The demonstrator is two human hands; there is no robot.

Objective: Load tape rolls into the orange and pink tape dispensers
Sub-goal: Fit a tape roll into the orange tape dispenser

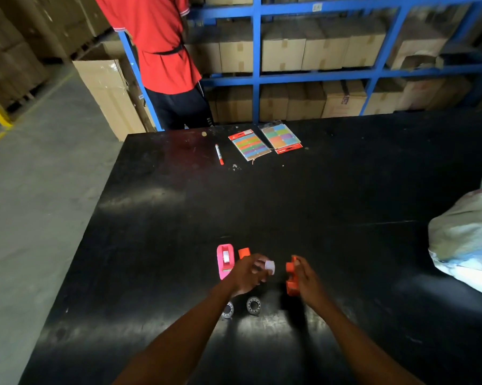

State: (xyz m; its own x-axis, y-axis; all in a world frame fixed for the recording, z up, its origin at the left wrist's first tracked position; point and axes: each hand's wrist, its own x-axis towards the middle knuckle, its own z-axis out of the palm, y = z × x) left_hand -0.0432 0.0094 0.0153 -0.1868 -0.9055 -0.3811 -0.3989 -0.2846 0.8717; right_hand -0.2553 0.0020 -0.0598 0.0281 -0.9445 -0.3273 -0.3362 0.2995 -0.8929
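Two bare forearms reaching in from the bottom edge, cut off below the elbows. Just behind the left wrist, two tape rolls on the black table point(317, 218): one roll point(253, 305) in full view, the other roll point(228, 310) half hidden under the forearm.

Left hand point(245, 273) raised above the table, fingers point(259, 266) pinched on a small white tape roll point(270, 267), blurred, so its core hard to make out. Right hand point(308, 279) just beside it, fingers wrapped round an orange dispenser point(291, 277) held upright on its end; inside of that dispenser not visible.

Left of the left-hand fingers, one pink dispenser point(225, 261) lying on the table with a roll seated in it. Between that and the left fingers, one more orange piece point(244, 253), mostly covered by the hand; whether a second dispenser or a loose part, cannot tell.

Well beyond both hands, near the far edge: one red-capped marker point(219, 154) and two packs of coloured sticky tabs point(249, 144) point(281, 137), side by side. Far right of the right fingers, a pale sack point(467, 240), cut off by the frame. Beyond the table, one person in a red shirt point(156, 40), seen from the back, head out of frame, before blue shelving point(256, 65) stacked with cartons.
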